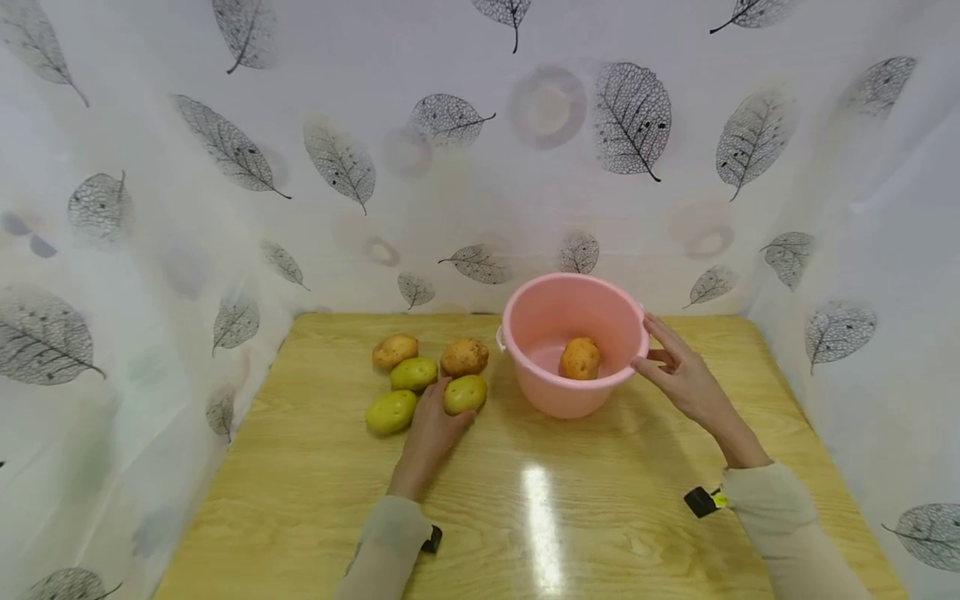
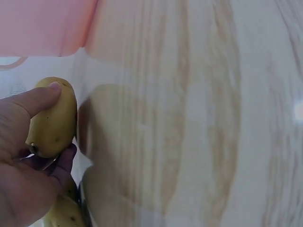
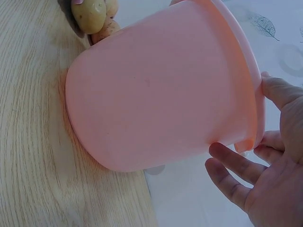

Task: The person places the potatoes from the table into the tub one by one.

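My left hand [image 1: 433, 427] grips a smooth yellow-green potato [image 1: 465, 395] on the table. In the left wrist view, the thumb lies across the top of this potato [image 2: 56, 123] and the fingers curl beneath it. My right hand [image 1: 686, 379] holds the rim of a pink bucket [image 1: 558, 402] on its right side. The right wrist view has the thumb on the bucket's rim [image 3: 255, 90] and some fingers spread along its outer wall. Inside the bucket lies one brown potato [image 1: 580, 358].
Left of the gripped potato are two yellow-green potatoes [image 1: 414, 374] close together. Behind are two brown potatoes, one by the bucket [image 1: 464, 357] and one farther left [image 1: 395, 352]. A leaf-patterned curtain [image 1: 480, 192] encloses the back and sides of the wooden table [image 1: 300, 517].
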A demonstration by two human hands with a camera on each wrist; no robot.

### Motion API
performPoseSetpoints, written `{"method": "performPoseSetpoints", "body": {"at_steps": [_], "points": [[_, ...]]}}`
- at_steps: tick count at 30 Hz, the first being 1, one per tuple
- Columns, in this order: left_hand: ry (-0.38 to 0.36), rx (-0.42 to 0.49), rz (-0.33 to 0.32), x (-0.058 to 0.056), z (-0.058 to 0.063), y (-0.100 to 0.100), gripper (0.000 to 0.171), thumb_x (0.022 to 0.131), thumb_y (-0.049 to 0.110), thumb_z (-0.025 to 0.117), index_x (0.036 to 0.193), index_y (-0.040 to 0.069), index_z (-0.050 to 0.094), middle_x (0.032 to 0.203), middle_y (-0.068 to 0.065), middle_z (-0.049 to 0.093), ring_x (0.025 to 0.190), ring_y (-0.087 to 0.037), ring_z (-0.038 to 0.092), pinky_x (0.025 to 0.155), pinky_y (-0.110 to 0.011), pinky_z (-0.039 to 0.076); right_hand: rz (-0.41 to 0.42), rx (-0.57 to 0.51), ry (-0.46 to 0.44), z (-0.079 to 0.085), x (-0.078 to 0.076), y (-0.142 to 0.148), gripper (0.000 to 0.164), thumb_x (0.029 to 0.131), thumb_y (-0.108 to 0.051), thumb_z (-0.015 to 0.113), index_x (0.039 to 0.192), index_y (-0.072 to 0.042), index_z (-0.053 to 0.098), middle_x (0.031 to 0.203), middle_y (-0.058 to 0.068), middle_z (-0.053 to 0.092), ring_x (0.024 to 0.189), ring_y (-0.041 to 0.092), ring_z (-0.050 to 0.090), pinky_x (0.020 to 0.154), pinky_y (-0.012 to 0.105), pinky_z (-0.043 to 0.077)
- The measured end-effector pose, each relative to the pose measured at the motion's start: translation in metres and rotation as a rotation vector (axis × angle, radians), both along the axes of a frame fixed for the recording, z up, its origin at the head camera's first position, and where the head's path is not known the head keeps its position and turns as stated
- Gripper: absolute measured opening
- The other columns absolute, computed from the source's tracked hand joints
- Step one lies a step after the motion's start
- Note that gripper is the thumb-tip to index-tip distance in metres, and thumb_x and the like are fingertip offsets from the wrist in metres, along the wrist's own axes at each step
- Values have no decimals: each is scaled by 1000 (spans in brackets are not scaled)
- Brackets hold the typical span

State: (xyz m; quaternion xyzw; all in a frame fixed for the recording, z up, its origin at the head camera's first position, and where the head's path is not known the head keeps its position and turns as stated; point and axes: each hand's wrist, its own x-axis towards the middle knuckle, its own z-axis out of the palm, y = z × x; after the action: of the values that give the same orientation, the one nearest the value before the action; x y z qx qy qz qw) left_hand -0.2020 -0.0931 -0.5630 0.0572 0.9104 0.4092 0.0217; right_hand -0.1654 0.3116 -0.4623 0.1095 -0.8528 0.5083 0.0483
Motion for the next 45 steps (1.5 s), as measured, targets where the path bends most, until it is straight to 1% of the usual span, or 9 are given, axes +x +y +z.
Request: {"method": "performPoseSetpoints", "body": {"at_steps": [3,7,11,15,24,33,35,40,45], "points": [[-16,40,11,3,5,-2,79,90,29,83,152,-2,45,151,-22,50,140,-38,45,116,-55,37,13,-4,4,0,0,-2,73,104,-12,64,165,-16,25,171,12,16,125,41,58,88,11,51],[-13,86,21,6,17,-4,79,91,31,82,153,-2,45,153,-21,49,143,-36,43,118,-53,34,13,4,13,2,0,-2,74,103,-11,65,165,-14,25,171,14,17,124,40,59,87,10,50],[-41,97,40,10,31,-7,81,91,34,82,154,1,44,155,-18,47,145,-34,41,120,-52,32,6,13,11,2,0,-1,74,103,-11,65,165,-14,25,170,15,18,123,39,59,86,10,50],[-56,91,56,12,45,-11,83,90,35,83,154,0,44,154,-21,47,143,-39,42,117,-56,35,5,18,10,2,1,-1,73,103,-11,65,165,-13,25,170,16,18,123,39,59,86,10,50],[69,45,41,8,70,-18,77,85,27,88,145,-6,52,141,-26,58,131,-42,54,107,-56,45,-3,3,-5,2,1,-2,73,104,-14,65,165,-14,26,171,13,17,126,42,58,87,12,51],[94,41,5,5,107,-23,76,86,32,87,144,-4,53,139,-22,60,125,-39,58,100,-55,50,3,0,1,3,1,-2,73,104,-13,65,165,-15,25,171,15,17,125,43,58,87,10,50],[100,35,-1,5,116,-24,76,87,34,86,145,-4,53,140,-22,59,126,-38,57,102,-54,50,5,-2,4,4,1,-2,74,104,-13,65,165,-15,25,171,15,17,125,43,58,87,9,50],[109,28,5,6,136,-26,77,89,37,84,146,-3,51,141,-23,58,126,-39,56,101,-53,50,16,-13,9,3,1,-2,74,103,-11,65,165,-13,25,170,17,16,125,45,58,87,10,50],[122,56,7,5,152,-28,74,89,36,84,146,-1,52,137,-21,60,118,-35,60,95,-50,53,18,-24,9,3,1,-2,73,103,-10,65,165,-12,25,170,16,17,125,46,57,88,10,50]]}}
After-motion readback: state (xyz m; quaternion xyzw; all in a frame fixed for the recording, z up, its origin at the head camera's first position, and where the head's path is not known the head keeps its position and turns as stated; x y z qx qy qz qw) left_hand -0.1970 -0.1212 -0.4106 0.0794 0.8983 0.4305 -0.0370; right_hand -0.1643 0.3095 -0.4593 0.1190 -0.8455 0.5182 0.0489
